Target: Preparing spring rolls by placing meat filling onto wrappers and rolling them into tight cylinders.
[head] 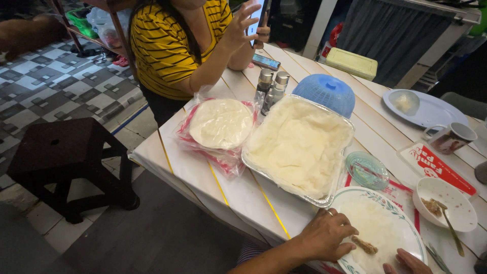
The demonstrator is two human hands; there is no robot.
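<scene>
- A thin white wrapper (373, 223) lies flat on a flower-rimmed plate (406, 215) at the near edge of the desk (238, 198).
- The left hand (324, 236) rests on the wrapper, fingers (345, 247) loosely spread and flat.
- A strip of brown filling (366, 246) lies just beside those fingers.
- The right hand (408, 263) touches the plate's near rim; its fingers are mostly cut off, so their state cannot be told.
- Beyond the plate sits a foil tray (299, 147) of dough.
</scene>
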